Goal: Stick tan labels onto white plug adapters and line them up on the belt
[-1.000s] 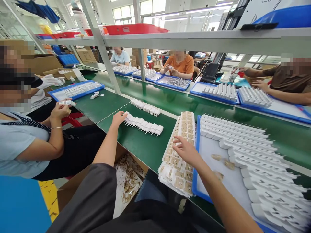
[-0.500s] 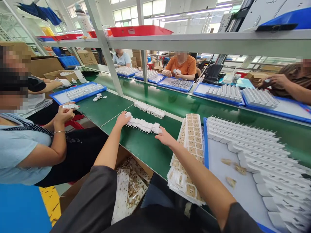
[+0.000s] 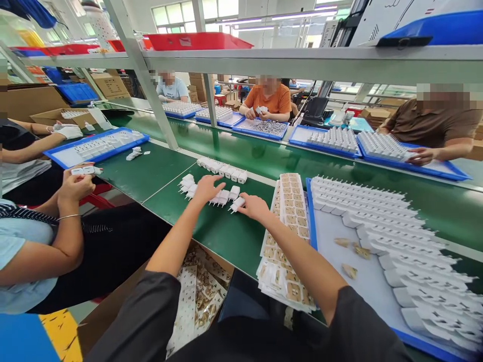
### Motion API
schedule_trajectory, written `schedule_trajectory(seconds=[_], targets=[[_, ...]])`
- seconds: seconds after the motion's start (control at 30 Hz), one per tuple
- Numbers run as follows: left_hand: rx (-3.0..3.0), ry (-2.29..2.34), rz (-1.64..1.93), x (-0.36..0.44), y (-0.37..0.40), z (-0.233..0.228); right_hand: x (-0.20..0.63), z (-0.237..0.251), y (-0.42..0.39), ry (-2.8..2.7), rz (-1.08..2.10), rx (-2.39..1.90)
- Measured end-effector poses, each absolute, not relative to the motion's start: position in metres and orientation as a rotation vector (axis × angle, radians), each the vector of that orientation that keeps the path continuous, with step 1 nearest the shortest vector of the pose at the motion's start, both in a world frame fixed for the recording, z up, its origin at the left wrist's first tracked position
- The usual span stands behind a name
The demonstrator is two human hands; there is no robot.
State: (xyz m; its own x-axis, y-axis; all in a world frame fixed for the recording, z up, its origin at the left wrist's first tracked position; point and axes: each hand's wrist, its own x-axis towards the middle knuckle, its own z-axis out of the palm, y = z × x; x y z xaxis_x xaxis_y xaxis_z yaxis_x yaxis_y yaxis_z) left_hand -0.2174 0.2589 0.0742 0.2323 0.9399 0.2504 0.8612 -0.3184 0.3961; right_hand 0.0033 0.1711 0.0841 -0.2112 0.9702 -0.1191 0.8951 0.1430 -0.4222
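Observation:
White plug adapters with thin pins point(image 3: 219, 197) lie in a loose row on the green bench in front of me. My left hand point(image 3: 209, 189) is over the middle of this row, fingers spread, hiding some of the adapters beneath it. At the row's right end, my right hand point(image 3: 255, 207) has thumb and fingers on one plug adapter point(image 3: 237, 204), its pins pointing toward me. Just behind stands a second, straighter row of white adapters point(image 3: 226, 171).
Right of my hands lie stacked sticker sheets point(image 3: 292, 213), then a blue-rimmed tray point(image 3: 311, 213) packed with adapters. A shelf point(image 3: 287, 61) crosses above the bench. Below its edge sits a carton of scraps point(image 3: 206, 286). Co-workers sit at left and across, one in orange point(image 3: 269, 98).
The adapters, earlier lined up between both hands, now lie spread in smaller groups. My left hand has moved right, over the row; the view has turned a little rightward.

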Motion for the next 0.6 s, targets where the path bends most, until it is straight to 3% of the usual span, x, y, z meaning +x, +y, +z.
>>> schedule_trajectory(seconds=[0.27,0.47,0.6], targets=[[2.532,1.416,0.433,-0.155,0.259,0.063,0.020,0.080,0.181,-2.234,0.578,-1.801],[2.602,1.221,0.361,-0.193,0.230,0.059,0.017,0.076,0.182,-2.246,0.724,-1.686],[2.570,1.457,0.544,-0.234,0.212,0.044,0.008,0.075,0.182,-2.248,0.781,-1.650]])
